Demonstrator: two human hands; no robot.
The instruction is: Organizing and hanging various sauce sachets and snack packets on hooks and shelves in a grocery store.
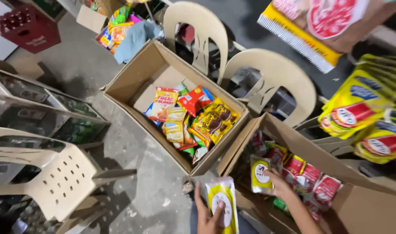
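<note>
My left hand (208, 218) holds a yellow and white sachet pack (224, 203) at the bottom middle of the head view. My right hand (279, 184) reaches into a cardboard box (289, 138) on the right and grips a second yellow and white sachet pack (260, 174). That box also holds several red and white packets (312, 180). Left of it stands another open cardboard box (137, 76) with mixed snack packs (193, 117) in yellow, red and green.
Two beige plastic chairs (276, 73) stand behind the boxes, and a third chair (59, 173) is at the lower left. Yellow packets (362, 108) hang at the right, a large bag (319, 26) at top right. A red crate (29, 28) and glass shelves (37, 108) are left.
</note>
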